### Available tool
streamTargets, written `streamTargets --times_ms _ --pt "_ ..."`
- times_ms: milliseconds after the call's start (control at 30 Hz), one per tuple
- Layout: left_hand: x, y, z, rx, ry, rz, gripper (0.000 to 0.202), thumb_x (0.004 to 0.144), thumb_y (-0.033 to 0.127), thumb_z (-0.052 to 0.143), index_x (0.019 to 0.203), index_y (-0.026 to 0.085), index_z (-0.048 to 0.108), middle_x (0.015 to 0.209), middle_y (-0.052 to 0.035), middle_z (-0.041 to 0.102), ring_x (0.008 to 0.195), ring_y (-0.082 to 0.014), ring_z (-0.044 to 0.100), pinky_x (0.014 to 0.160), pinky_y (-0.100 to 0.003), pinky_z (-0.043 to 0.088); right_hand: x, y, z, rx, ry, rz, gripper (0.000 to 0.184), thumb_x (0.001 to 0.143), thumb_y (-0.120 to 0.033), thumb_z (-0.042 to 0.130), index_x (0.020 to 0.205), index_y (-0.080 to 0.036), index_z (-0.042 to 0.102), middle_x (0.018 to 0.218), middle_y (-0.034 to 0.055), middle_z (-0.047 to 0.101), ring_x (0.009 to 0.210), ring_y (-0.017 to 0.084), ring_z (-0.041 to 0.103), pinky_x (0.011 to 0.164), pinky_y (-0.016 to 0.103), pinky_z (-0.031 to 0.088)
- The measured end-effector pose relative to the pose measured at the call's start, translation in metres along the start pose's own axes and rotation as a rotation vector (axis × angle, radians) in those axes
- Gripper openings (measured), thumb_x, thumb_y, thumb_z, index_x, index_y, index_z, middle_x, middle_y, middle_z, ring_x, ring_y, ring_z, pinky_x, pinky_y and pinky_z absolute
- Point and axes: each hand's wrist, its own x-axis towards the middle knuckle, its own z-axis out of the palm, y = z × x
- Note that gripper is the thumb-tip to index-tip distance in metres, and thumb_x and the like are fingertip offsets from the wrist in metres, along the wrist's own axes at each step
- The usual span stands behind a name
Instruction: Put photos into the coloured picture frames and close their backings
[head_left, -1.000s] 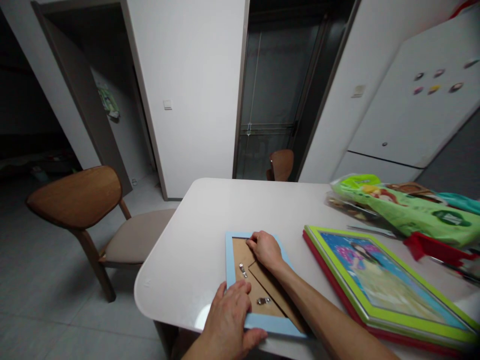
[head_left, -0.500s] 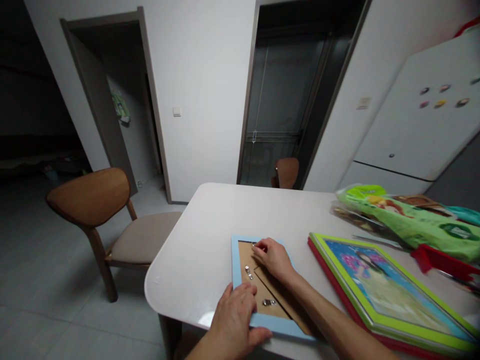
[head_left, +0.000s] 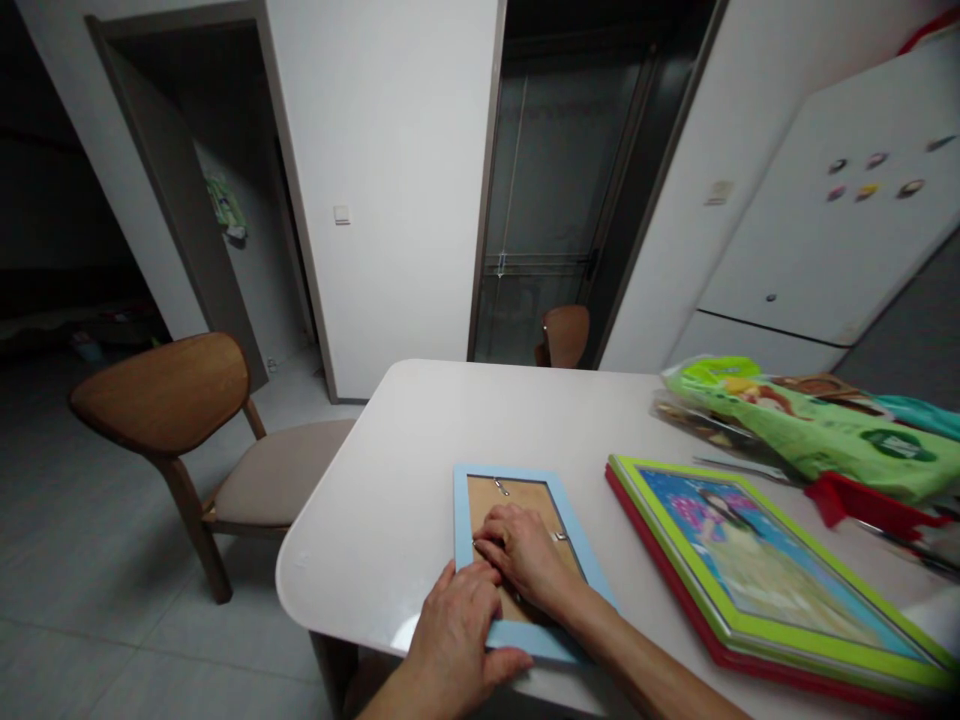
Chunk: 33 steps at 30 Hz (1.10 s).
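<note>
A light-blue picture frame [head_left: 460, 505] lies face down near the front edge of the white table [head_left: 420, 430], its brown backing board [head_left: 517, 496] up. My left hand [head_left: 454, 640] presses on the frame's near left corner, fingers curled over the edge. On the backing board rests my right hand [head_left: 525, 555], its fingers bent and pinched at a small metal clip by the left side. Another metal clip [head_left: 500, 487] shows at the far edge of the board.
To the right lies a green-framed picture [head_left: 757, 565] stacked on a red frame. Behind it are green plastic bags [head_left: 810, 420] and a red object [head_left: 862, 500]. A wooden chair [head_left: 187, 430] stands left of the table. A fridge [head_left: 832, 240] is at right.
My right hand has drawn back from the frame's far left corner to the middle of the backing board, close to my left hand. The view shifted slightly.
</note>
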Motion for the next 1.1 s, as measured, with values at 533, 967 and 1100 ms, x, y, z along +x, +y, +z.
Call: streamTargets --times_ms 533,967,1100 --pt "0.000 0.001 -0.006 0.012 -0.024 0.004 0.034 0.059 0.030 0.069 0.085 0.019 0.051 0.115 -0.0057 0.051 0.109 -0.0217 0.042 0.095 -0.042 0.027 -0.078 0.008 -0.035 0.002 -0.101 -0.207 0.038 0.063 -0.007 0.044 0.089 -0.028 0.062 0.099 0.0042 0.052 0.093 0.020 0.042 0.079 0.036 0.035" --pt "0.006 0.021 -0.009 0.047 -0.038 -0.025 0.031 0.057 0.024 0.068 0.082 0.018 0.051 0.113 -0.0090 0.051 0.108 -0.0262 0.042 0.095 -0.053 0.017 -0.090 0.038 -0.036 0.510 0.364 0.240 0.035 0.070 -0.027 0.046 0.103 -0.022 0.055 0.110 0.0079 0.054 0.104 0.022 0.046 0.090 0.038 0.035" --pt "0.016 0.030 -0.020 -0.259 0.156 -0.020 0.017 0.069 0.032 0.056 0.074 0.019 0.046 0.106 -0.0103 0.053 0.102 -0.0254 0.046 0.089 -0.044 0.032 -0.093 0.044 -0.030 1.031 0.576 0.591 0.039 0.065 -0.040 0.053 0.099 -0.022 0.055 0.096 0.0059 0.061 0.087 0.021 0.056 0.074 0.032 0.045"
